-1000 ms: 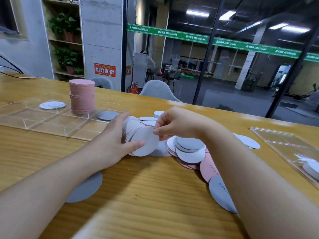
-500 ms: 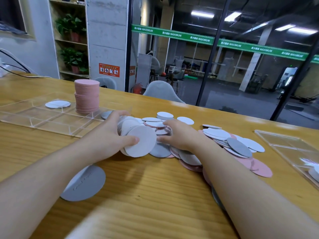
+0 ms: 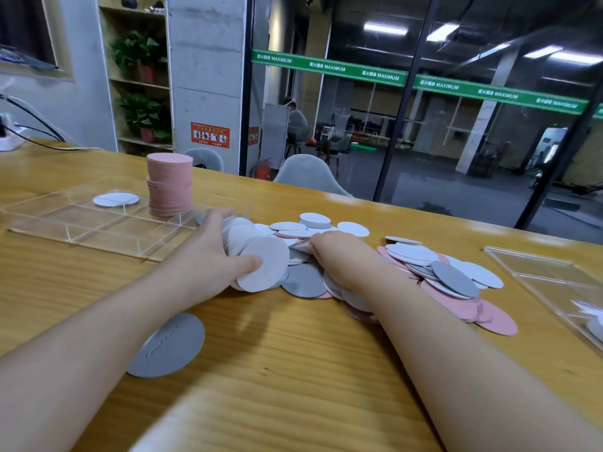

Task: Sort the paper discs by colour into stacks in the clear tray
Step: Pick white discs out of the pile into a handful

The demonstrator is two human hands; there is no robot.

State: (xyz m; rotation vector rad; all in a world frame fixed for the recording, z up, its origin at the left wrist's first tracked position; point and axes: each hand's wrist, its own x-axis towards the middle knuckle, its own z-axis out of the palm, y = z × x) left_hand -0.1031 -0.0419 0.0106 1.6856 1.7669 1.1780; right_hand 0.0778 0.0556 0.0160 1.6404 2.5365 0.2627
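- Nearest, flat on the wooden table (image 3: 293, 370): one grey disc (image 3: 168, 345) with faint raised lettering, lying apart from the rest, partly hidden under the left forearm.
- Just beyond: left hand (image 3: 208, 256) clamped round a fanned bundle of white discs (image 3: 261, 267), thumb pressed on the front one; probably collecting one colour so the whole bundle can go to the tray at once.
- Beside it: right hand (image 3: 336, 256) dug into the loose pile of discs (image 3: 424, 269), fingertips buried under overlapping discs; grip impossible to tell, likely working another white one free.
- Pile itself: thin, matte paper rounds in white, grey and pink, overlapping and spread to the right across the table.
- Further left: clear tray (image 3: 75, 223) with dividers, holding a tall pink stack (image 3: 169, 184), a few white discs (image 3: 115, 200) in a far compartment, and a grey disc (image 3: 200, 218) half hidden behind the left hand.
- Far right: second clear tray (image 3: 535, 272), contents blurred.
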